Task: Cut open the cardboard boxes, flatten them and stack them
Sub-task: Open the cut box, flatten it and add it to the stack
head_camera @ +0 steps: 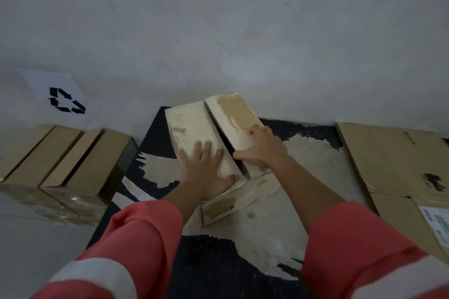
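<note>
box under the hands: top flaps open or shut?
Shut but unsealed: both flaps of the pale box lie flat under the left hand and right hand, dark gap between.

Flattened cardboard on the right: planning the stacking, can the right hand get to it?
Probably yes: the flattened cardboard lies uncovered beside the right hand, which rests on the pale box flap.

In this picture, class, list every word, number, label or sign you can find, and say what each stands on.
Recycling symbol, three black arrows, no words: on the white sheet on the wall.
White label on the flattened cardboard: print too blurred to read.
Dark printing on the same cardboard: unreadable.
</note>
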